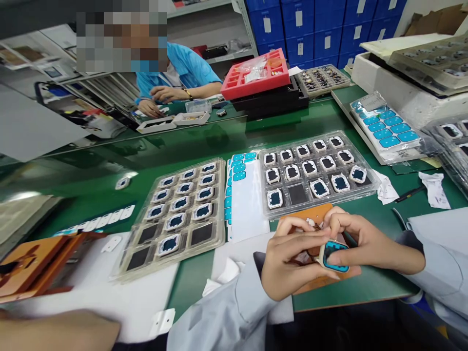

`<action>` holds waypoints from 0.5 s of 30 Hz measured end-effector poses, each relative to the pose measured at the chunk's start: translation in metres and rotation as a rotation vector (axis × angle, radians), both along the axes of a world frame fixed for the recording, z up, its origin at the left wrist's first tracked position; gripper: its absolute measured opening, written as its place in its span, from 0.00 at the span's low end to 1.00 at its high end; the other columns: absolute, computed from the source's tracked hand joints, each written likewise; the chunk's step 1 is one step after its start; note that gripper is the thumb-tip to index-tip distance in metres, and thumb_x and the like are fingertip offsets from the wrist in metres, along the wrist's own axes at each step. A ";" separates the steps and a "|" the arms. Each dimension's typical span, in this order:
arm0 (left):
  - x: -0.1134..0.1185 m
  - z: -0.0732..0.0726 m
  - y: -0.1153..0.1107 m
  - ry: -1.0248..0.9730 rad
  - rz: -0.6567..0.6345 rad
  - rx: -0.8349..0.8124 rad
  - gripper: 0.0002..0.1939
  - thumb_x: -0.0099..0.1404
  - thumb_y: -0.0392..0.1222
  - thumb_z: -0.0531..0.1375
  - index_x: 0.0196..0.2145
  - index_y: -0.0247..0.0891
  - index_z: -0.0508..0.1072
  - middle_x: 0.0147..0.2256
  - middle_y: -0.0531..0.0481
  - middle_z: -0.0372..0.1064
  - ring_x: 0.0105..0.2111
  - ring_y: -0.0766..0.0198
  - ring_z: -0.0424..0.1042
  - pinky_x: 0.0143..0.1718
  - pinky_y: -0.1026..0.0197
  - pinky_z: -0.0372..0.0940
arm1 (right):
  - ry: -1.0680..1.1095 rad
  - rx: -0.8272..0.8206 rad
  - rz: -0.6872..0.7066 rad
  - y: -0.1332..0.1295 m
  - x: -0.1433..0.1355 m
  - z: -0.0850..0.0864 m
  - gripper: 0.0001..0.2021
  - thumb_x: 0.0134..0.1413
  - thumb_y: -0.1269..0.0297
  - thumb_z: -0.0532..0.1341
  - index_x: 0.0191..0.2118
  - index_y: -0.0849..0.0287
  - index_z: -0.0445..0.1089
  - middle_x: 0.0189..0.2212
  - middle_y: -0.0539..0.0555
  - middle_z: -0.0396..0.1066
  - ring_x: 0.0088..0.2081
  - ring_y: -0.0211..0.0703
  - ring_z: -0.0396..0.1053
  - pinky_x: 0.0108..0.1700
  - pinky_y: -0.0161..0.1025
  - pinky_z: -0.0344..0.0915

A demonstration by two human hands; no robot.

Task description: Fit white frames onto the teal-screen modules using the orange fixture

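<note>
Low on the right, both my hands meet around a small watch case point(345, 262), whitish at the side with blue film framing its dark face. My left hand point(287, 258) grips the case from the left. My right hand point(360, 241) closes on it from the other side, its thumb on the dark face. Beneath them lies an orange-brown board point(307, 213), partly hidden by my hands. Just beyond stands a clear tray point(369, 187) with rows of similar cases; one front-row pocket shows only its dark pad. Left of it is a second tray point(219, 219), several pockets without cases.
Blue film sheets point(239, 165) lie between the trays. Across the green bench point(190, 278) a co-worker's hands point(166, 94) handle small parts near a red tray point(256, 75). Orange wooden blocks point(32, 263) stand left. Another person's blurred arm point(62, 331) enters lower left.
</note>
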State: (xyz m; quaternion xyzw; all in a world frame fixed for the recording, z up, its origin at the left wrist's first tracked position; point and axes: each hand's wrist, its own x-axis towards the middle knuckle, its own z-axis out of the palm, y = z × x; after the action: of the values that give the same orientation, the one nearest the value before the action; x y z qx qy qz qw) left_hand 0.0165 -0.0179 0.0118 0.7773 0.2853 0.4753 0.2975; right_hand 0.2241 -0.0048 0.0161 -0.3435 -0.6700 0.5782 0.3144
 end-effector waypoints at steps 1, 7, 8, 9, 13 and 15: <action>0.000 0.000 0.000 -0.027 0.005 -0.058 0.27 0.49 0.47 0.74 0.48 0.46 0.77 0.39 0.47 0.79 0.41 0.59 0.68 0.41 0.58 0.69 | -0.017 0.016 0.020 0.001 0.001 0.001 0.22 0.48 0.43 0.69 0.31 0.57 0.65 0.35 0.51 0.62 0.39 0.44 0.62 0.39 0.39 0.60; -0.001 -0.002 -0.001 -0.147 0.031 -0.228 0.25 0.49 0.46 0.74 0.47 0.48 0.78 0.42 0.46 0.78 0.42 0.58 0.68 0.43 0.55 0.69 | 0.011 0.033 0.115 0.003 0.006 0.003 0.19 0.58 0.46 0.64 0.43 0.56 0.70 0.37 0.52 0.66 0.43 0.45 0.63 0.46 0.42 0.58; -0.001 -0.003 -0.001 -0.159 0.034 -0.248 0.25 0.50 0.46 0.74 0.47 0.48 0.78 0.42 0.46 0.78 0.43 0.58 0.68 0.43 0.55 0.69 | 0.017 0.032 0.122 0.004 0.007 0.003 0.19 0.59 0.46 0.63 0.44 0.56 0.71 0.38 0.52 0.67 0.44 0.45 0.63 0.47 0.42 0.57; -0.001 -0.003 -0.002 -0.173 0.038 -0.264 0.24 0.51 0.46 0.74 0.47 0.48 0.78 0.41 0.46 0.77 0.43 0.57 0.68 0.43 0.55 0.68 | 0.020 0.028 0.127 0.004 0.007 0.003 0.19 0.60 0.45 0.62 0.45 0.56 0.71 0.39 0.53 0.68 0.45 0.45 0.63 0.48 0.43 0.57; -0.001 -0.005 -0.002 -0.194 0.049 -0.299 0.23 0.52 0.47 0.73 0.47 0.49 0.77 0.42 0.47 0.76 0.43 0.58 0.69 0.43 0.55 0.68 | 0.018 -0.013 0.119 0.004 0.008 0.002 0.21 0.60 0.44 0.61 0.47 0.57 0.72 0.41 0.54 0.69 0.46 0.46 0.65 0.48 0.42 0.58; -0.002 -0.004 -0.002 -0.181 0.055 -0.280 0.23 0.53 0.48 0.72 0.47 0.49 0.77 0.42 0.47 0.76 0.43 0.58 0.70 0.42 0.56 0.68 | 0.034 -0.051 0.116 0.003 0.008 0.002 0.20 0.61 0.45 0.61 0.47 0.56 0.72 0.41 0.54 0.69 0.45 0.45 0.66 0.47 0.42 0.60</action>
State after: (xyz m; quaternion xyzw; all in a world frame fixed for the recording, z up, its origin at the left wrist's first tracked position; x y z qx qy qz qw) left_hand 0.0150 -0.0195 0.0073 0.6741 0.3420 0.5069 0.4142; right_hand 0.2318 -0.0019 0.0185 -0.3021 -0.6684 0.6181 0.2828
